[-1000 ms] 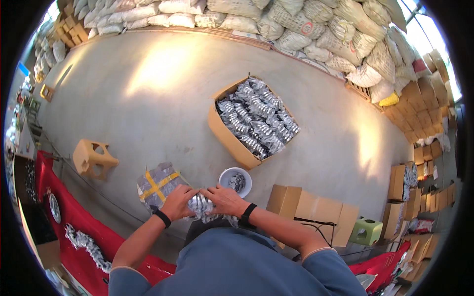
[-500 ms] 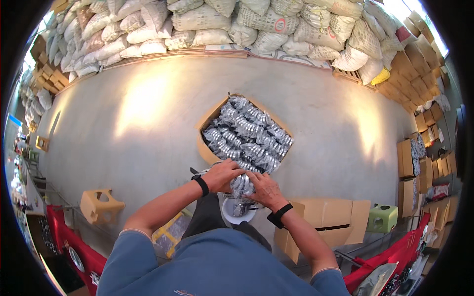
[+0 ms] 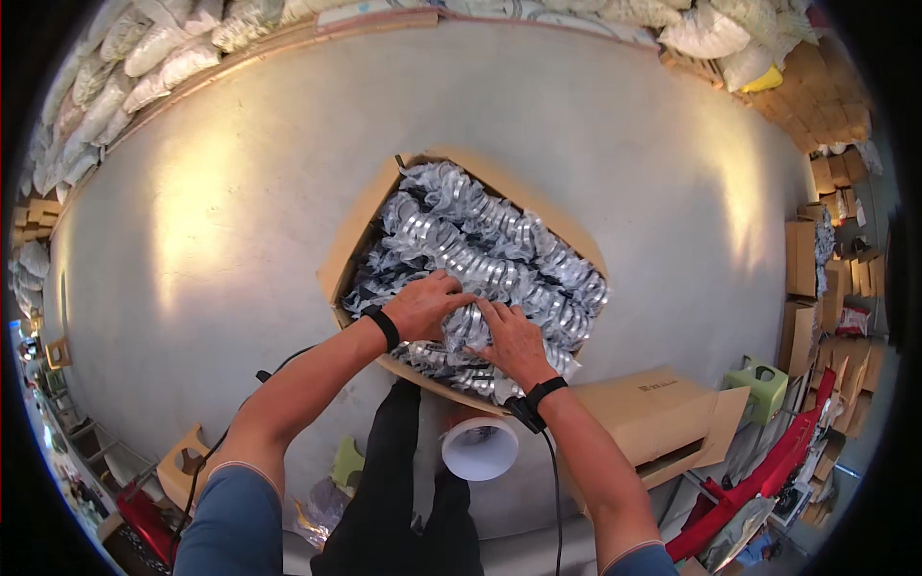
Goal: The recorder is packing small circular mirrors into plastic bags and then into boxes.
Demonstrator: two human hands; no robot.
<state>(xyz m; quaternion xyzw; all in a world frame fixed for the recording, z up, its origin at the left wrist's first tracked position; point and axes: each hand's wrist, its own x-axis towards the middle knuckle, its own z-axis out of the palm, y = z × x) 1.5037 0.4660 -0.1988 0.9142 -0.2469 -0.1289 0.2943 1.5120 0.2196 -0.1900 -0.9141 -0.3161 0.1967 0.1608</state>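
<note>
A large open cardboard box (image 3: 348,245) stands on the floor in front of me. Rows of shiny ring-edged metal parts (image 3: 490,269) in crinkled clear plastic fill it. Over its near half, my left hand (image 3: 427,305) and my right hand (image 3: 517,344) come together from either side, fingers closed on a plastic-wrapped bundle (image 3: 465,328) of the same look. The bundle rests on or just above the other parts; which one, I cannot tell. My fingers partly cover it. Both wrists carry black bands.
A white bucket (image 3: 480,453) stands close to the box's near edge, beside my legs. To the right are another cardboard box (image 3: 653,408) and a green stool (image 3: 759,384); at the left is a tan stool (image 3: 182,463). Stuffed sacks (image 3: 120,96) line the far wall.
Both hands have moved forward with the bundle, from above the bucket to over the box's contents. My view has come closer to the box, and the bucket now shows uncovered.
</note>
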